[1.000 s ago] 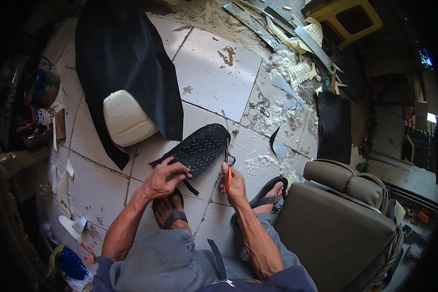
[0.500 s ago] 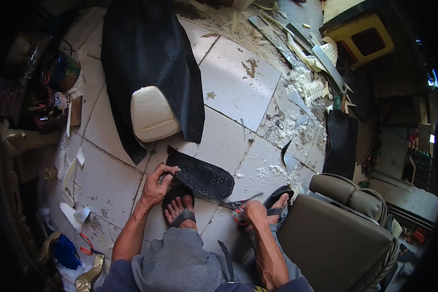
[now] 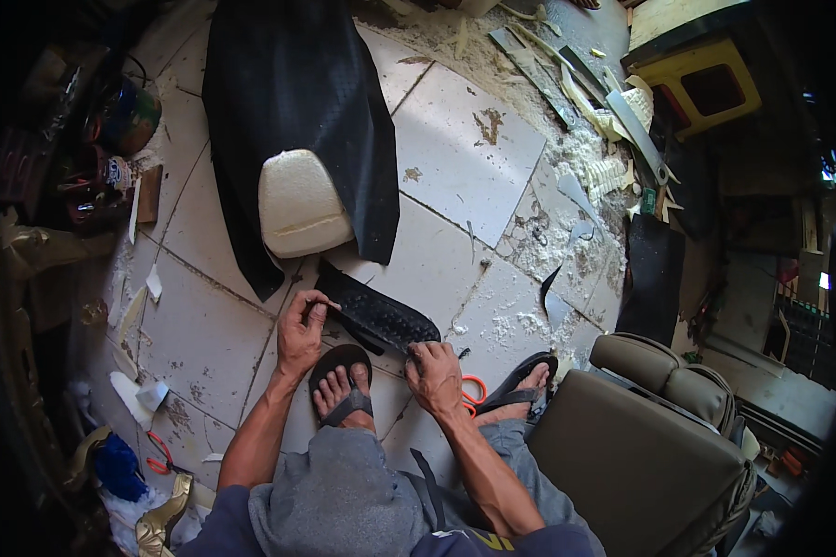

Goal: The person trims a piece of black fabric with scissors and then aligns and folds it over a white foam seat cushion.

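Observation:
A black piece of leather-like material (image 3: 381, 311), long and textured, stretches between my two hands just above the tiled floor. My left hand (image 3: 299, 336) pinches its near-left edge with thumb and fingers. At the piece's right end, my right hand (image 3: 434, 373) has its fingers closed on the edge. Beside my right wrist, scissors with orange handles (image 3: 475, 395) sit by my right foot; their blades are mostly hidden. Ahead, a large black cover (image 3: 297, 84) drapes over a cream foam block (image 3: 305, 204), whose near end sticks out.
A grey-brown padded seat (image 3: 636, 455) stands at my right. Foam scraps and white crumbs (image 3: 576, 237) litter the floor at far right, near a black sheet (image 3: 653, 278). Another red-handled tool (image 3: 160, 453) lies at left, by a blue object (image 3: 119, 469). Cans (image 3: 128, 125) stand at far left.
My right hand has let go of the scissors and moved left and forward onto the black piece's right end. The piece has tilted, and the view has shifted slightly.

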Demonstrator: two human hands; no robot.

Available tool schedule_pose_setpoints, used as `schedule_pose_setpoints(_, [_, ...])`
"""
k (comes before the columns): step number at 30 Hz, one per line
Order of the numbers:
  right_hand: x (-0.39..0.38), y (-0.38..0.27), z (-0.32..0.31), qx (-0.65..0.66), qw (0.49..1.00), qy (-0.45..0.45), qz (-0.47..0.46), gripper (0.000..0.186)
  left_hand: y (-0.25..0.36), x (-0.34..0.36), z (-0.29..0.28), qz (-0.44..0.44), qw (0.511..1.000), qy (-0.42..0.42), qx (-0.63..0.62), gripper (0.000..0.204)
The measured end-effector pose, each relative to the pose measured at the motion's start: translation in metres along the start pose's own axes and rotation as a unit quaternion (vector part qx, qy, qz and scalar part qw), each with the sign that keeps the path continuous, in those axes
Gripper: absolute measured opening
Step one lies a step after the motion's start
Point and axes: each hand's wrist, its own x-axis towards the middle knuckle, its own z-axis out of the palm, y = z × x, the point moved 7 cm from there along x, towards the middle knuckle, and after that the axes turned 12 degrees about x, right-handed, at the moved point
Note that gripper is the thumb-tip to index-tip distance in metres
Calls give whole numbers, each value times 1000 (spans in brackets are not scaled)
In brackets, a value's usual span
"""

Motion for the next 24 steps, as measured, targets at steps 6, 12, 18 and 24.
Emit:
schedule_pose_setpoints(6, [21,-4,-25,-32,992,121,-24,19,-3,3,-5,-36,998,50,30,12])
schedule_pose_setpoints(12, [51,12,-24,-21,995,91,-16,15,3,16,-2,-67,965,84,237,20])
schedule_pose_setpoints(18, [54,18,-19,-31,994,104,9,17,4,16,3,-53,951,89,292,21])
schedule_pose_setpoints(24, [56,20,-20,-34,992,112,36,19,0,16,7,2,928,114,354,20])
